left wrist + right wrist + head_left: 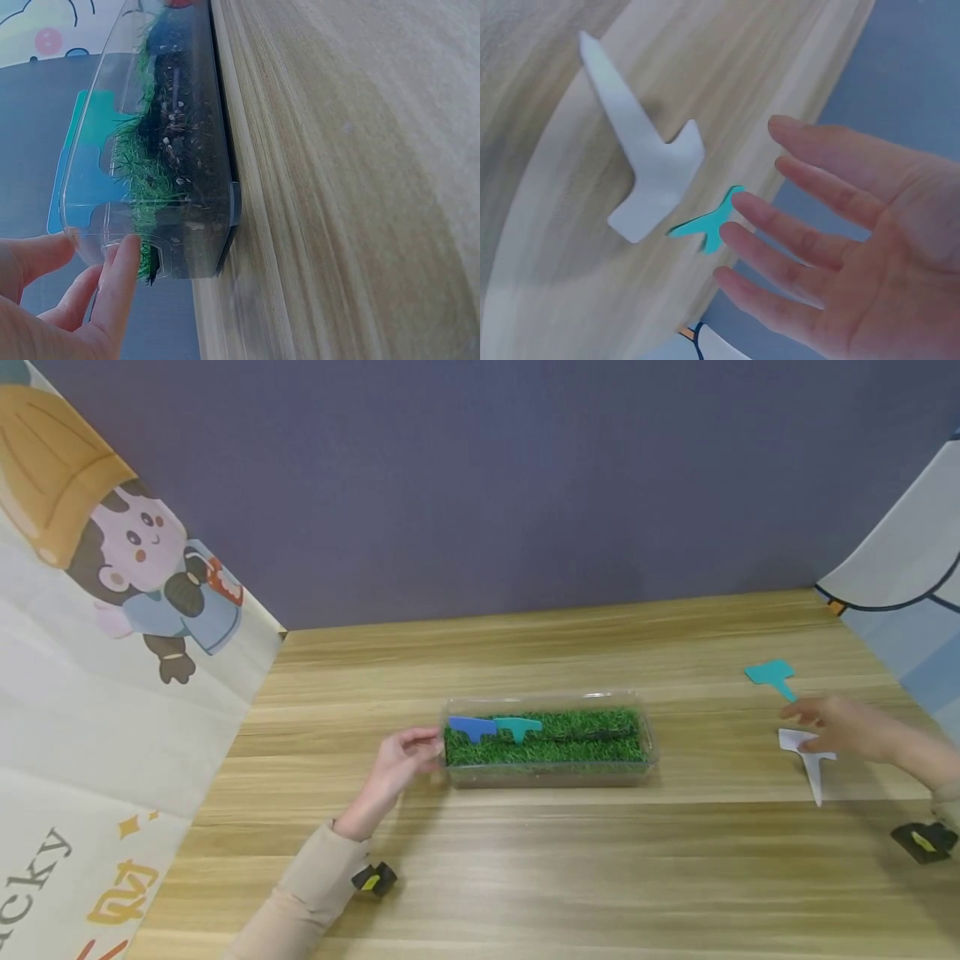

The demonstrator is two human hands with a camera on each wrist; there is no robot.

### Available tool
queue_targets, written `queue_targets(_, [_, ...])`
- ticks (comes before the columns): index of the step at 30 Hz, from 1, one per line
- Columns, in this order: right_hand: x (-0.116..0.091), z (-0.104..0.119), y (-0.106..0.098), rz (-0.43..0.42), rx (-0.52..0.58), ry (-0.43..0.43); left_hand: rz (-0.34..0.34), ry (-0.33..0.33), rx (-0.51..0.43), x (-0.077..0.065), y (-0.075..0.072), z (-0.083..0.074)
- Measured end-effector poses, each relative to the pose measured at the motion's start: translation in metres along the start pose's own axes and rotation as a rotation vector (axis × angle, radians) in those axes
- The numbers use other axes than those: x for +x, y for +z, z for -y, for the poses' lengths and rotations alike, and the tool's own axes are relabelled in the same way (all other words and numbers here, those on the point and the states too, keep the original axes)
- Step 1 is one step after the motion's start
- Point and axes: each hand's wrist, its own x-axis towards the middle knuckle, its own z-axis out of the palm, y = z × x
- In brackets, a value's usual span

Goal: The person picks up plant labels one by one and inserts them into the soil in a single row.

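Observation:
A clear plastic box [551, 777] stands on the table, filled with green artificial grass [585, 752] over dark, speckled soil. Upright in its left part are a blue plant label [472, 727] and a teal plant label [519, 727]. My left hand [401, 764] touches the box's left end, thumb by the rim and fingertips against the end wall [112, 259]. Over at the right, my right hand [855, 247] hovers with its fingers spread, holding nothing. Near it lie a white T-shaped plant label [649, 161] and a second teal plant label [709, 223], flat on the wood.
The wood-grain table [525, 868] meets a dark blue-grey panel [480, 485] at the back. Printed cartoon sheets flank it: a character in an orange hat on the left sheet [90, 718], a white-and-blue picture on the right one [915, 543].

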Motion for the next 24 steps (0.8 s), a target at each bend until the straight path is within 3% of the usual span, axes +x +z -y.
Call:
queue_targets(8, [0.001, -0.011, 0.008, -0.012, -0.054, -0.028, -0.002, 0.004, 0.0, 0.001, 0.0, 0.001])
queue_targets(15, [0.003, -0.02, 0.014, 0.011, -0.031, -0.019, 0.0, -0.002, -0.001, 0.001, 0.0, 0.002])
queue_targets(24, [0.01, -0.03, 0.021, -0.004, -0.114, -0.028, -0.007, -0.001, -0.001, 0.001, 0.001, 0.001])
